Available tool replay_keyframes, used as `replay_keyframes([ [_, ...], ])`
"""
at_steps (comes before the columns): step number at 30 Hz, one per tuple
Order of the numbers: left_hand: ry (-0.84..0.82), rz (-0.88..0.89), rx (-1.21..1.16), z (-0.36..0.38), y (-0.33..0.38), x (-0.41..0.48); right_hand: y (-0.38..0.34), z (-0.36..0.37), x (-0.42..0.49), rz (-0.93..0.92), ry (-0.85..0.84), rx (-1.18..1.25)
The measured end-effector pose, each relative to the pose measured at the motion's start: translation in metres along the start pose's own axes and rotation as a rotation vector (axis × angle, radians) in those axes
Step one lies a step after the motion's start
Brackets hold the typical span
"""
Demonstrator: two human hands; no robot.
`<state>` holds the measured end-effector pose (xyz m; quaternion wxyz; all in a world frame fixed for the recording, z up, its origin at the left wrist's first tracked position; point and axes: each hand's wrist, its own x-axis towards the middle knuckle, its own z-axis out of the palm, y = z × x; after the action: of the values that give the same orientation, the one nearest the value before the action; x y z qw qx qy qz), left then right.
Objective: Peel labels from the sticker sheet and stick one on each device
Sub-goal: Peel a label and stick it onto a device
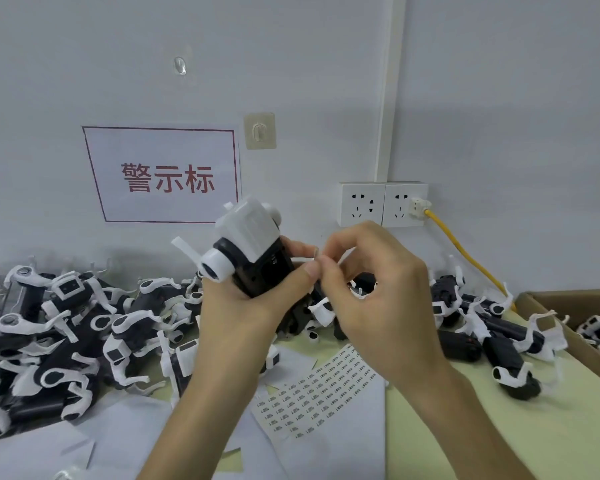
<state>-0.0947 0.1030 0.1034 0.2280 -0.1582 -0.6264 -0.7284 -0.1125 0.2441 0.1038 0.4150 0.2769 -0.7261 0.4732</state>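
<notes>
Sign [161, 174] reads 警示标; L hand [236, 306] grips device [246, 237].

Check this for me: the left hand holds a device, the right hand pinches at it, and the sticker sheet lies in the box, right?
No. In the head view the sticker sheet lies on the table, outside the box. The rest holds.
</notes>
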Motion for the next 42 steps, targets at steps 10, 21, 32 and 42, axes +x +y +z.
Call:
replay_keyframes([
  [10, 0.122, -0.297, -0.737, -0.015, 0.003, 0.014, 0.005, 0.016, -0.012, 0.269, -0.285, 0.264],
  [21, -0.051, -0.22, -0.492, -0.019, -0.009, 0.018, 0.006, 0.032, -0.021, 0.259, -0.167, 0.298],
  [32, -0.469, -0.466, 0.077, -0.05, -0.029, 0.032, 0.008, 0.011, -0.007, 0.198, 0.129, 0.328],
  [42, -0.416, -0.051, 0.489, -0.051, -0.013, 0.027, 0.03, -0.028, 0.013, 0.452, -0.198, 0.3],
])
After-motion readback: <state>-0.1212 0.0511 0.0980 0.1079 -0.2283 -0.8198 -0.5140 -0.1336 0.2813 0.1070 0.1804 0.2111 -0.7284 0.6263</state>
